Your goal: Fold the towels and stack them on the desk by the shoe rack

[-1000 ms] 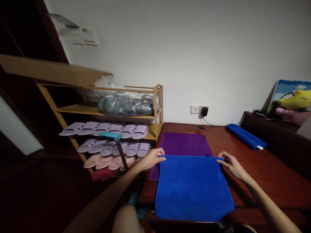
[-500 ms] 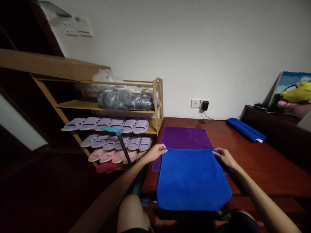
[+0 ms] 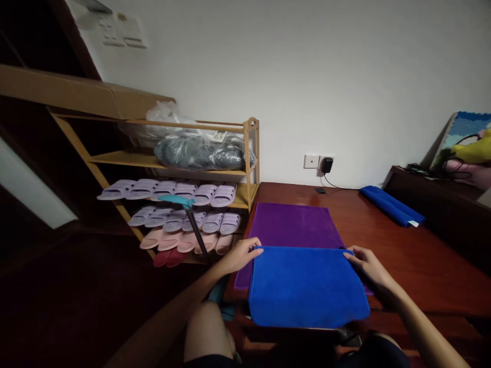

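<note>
A blue towel (image 3: 307, 286) is stretched between my two hands, its lower part draping over the front edge of the table. My left hand (image 3: 245, 253) pinches its upper left corner between thumb and fingers. At the upper right corner, my right hand (image 3: 366, 263) grips the cloth the same way. Beneath and behind it a purple towel (image 3: 293, 223) lies flat on the reddish-brown table (image 3: 383, 235); the blue towel covers its near part.
Another blue towel (image 3: 391, 205), folded long, lies at the table's back right. Left of the table stands a wooden shoe rack (image 3: 251, 163) with several slippers (image 3: 224, 194) and a plastic-wrapped bundle (image 3: 203, 151). A black plug (image 3: 326, 165) sits in the wall.
Both hands have come slightly nearer to me, bringing the blue towel's top edge down and uncovering more of the purple towel. The view has shifted a little.
</note>
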Available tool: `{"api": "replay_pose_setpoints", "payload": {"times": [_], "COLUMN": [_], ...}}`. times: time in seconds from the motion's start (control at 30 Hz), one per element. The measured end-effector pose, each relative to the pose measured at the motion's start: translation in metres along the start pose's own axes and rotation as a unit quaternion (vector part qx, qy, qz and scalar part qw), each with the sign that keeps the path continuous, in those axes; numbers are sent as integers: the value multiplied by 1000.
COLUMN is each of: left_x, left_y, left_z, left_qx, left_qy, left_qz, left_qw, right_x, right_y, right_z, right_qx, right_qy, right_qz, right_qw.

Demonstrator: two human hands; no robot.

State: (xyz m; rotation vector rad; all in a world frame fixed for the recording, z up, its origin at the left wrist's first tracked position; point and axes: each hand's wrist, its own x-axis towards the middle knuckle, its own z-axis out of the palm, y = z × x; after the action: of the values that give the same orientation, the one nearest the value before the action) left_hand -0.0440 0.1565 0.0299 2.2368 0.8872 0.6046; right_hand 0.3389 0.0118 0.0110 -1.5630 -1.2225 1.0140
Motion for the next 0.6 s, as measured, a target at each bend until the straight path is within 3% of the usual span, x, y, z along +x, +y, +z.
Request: {"api": "replay_pose_setpoints", "payload": {"times": [0.17, 0.3, 0.43, 0.6], "left_x": [-23, -43, -61, -73], "left_y": [23, 58, 92, 119], "left_z": [-7, -27, -51, -75], "left_qx": [-21, -30, -1, 44], "left_qy": [6, 27, 55, 102], "left_qz": [-7, -14, -10, 8], "left_qw": [1000, 999, 998, 994], "right_x": [-30, -53, -78, -100], "right_y": [-17, -36, -60, -100], "right_z": [0, -14, -27, -31], "right_qx": [21, -24, -71, -82], "right_qy": [20, 50, 120, 231], "right_qz": [1, -38, -84, -131], "right_qw": [1000, 998, 987, 961]}}
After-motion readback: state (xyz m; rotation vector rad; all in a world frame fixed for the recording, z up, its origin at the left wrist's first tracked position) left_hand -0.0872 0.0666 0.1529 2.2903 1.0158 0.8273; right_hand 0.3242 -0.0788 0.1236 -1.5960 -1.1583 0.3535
